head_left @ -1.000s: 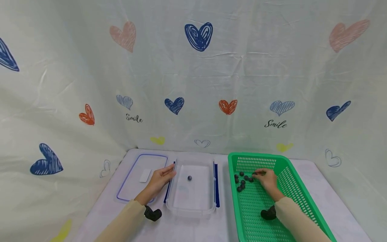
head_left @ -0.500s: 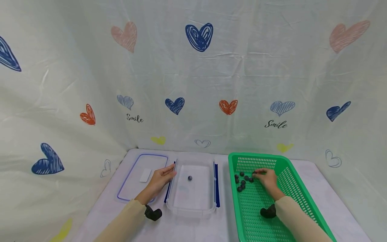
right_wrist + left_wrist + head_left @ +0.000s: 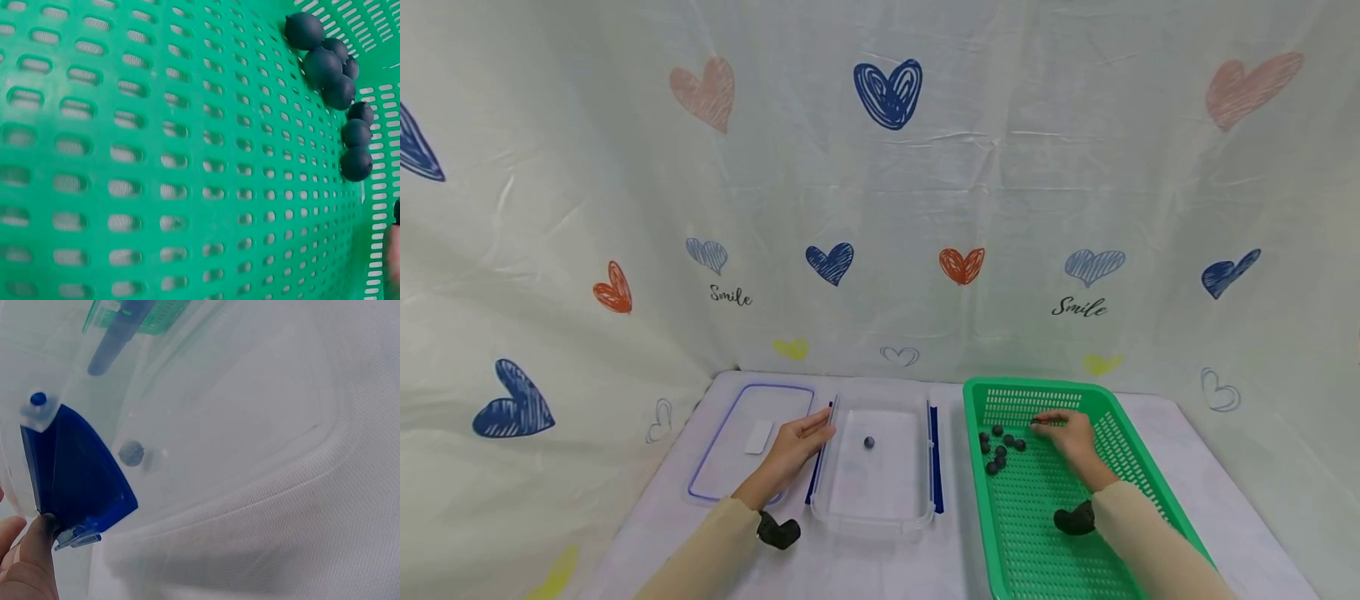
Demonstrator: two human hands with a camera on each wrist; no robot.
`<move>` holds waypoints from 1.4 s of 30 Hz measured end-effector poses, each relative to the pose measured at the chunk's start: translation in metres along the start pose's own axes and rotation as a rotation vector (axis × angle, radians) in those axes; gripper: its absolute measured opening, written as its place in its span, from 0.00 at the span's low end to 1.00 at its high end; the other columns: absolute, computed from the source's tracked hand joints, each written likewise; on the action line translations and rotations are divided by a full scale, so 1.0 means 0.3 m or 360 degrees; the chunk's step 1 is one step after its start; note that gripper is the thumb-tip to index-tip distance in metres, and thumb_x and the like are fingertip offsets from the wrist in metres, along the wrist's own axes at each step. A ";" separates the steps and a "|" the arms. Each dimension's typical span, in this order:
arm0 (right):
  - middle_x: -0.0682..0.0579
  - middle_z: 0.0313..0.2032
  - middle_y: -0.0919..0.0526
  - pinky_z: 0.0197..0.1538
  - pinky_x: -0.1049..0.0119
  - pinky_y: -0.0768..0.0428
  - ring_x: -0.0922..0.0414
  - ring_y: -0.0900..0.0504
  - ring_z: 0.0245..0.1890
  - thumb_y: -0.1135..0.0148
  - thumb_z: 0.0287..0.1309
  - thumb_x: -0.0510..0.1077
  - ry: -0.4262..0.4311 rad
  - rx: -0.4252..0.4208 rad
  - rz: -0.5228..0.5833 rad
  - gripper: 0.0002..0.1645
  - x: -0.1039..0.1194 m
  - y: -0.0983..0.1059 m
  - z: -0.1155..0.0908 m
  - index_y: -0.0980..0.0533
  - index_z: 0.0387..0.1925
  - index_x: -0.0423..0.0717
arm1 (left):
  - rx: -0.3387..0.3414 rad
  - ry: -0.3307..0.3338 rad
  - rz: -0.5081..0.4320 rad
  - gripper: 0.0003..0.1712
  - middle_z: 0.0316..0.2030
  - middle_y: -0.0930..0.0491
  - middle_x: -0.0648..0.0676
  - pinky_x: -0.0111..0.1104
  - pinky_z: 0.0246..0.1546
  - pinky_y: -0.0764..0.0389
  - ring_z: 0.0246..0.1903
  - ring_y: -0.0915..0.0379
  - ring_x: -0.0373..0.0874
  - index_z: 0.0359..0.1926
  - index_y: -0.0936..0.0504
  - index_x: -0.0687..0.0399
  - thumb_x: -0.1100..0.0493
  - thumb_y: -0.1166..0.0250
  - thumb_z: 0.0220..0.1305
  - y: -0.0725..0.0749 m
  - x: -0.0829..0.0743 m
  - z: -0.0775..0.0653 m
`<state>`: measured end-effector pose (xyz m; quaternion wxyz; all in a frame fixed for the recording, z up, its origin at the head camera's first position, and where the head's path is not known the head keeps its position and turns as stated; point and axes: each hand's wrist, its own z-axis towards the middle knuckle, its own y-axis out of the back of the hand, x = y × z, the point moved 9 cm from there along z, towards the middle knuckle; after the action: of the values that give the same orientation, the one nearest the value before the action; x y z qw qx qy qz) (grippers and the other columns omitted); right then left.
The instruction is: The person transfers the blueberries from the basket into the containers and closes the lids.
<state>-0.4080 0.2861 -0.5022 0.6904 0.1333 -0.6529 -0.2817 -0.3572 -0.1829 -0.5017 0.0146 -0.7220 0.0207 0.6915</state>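
In the head view my left hand (image 3: 797, 450) touches the left side of a clear plastic box (image 3: 872, 525) with straight fingers. The left wrist view has a fingertip (image 3: 42, 534) against the box's blue side latch (image 3: 78, 472), which hangs out from the wall. One blueberry (image 3: 868, 442) lies inside that box. Over the far part of a green basket (image 3: 992, 533), my right hand (image 3: 1072, 440) pinches another blueberry (image 3: 1037, 422) between thumb and fingers. Several more blueberries (image 3: 322, 67) sit on the basket floor near its left wall, to the left of this hand.
A clear lid (image 3: 722, 442) with a blue-edged rim lies left of the box, bearing a pale rectangle (image 3: 759, 437). The basket's raised walls stand right of the box. Behind the white-covered table (image 3: 925, 575) hangs a curtain (image 3: 880, 192) printed with hearts.
My right hand has moved slightly right and away from the other blueberries, with the pinched one at its fingertips. The left hand and the box stay as they were.
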 end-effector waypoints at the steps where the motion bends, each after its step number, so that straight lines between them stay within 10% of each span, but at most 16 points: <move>1: 0.40 0.36 0.18 0.36 0.57 0.21 0.45 0.23 0.39 0.32 0.49 0.38 0.0005 0.0000 -0.0002 0.14 0.000 0.002 0.001 0.20 0.38 0.33 | -0.0003 0.0002 0.0004 0.31 0.61 0.35 0.61 0.37 0.56 0.33 0.61 0.40 0.50 0.63 0.34 0.64 0.60 0.37 0.60 0.001 0.000 -0.001; 42: 0.36 0.54 0.28 0.53 0.44 0.29 0.40 0.35 0.57 0.34 0.53 0.47 0.0027 0.0264 0.0152 0.25 0.185 0.107 -0.044 0.24 0.48 0.35 | -0.0005 0.0025 0.0038 0.31 0.61 0.34 0.61 0.38 0.56 0.32 0.60 0.38 0.51 0.62 0.33 0.63 0.59 0.37 0.59 0.004 0.008 0.006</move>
<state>-0.3888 0.2784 -0.4401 0.6951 0.1612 -0.6737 -0.1922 -0.3590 -0.1840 -0.5041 0.0051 -0.7272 0.0284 0.6858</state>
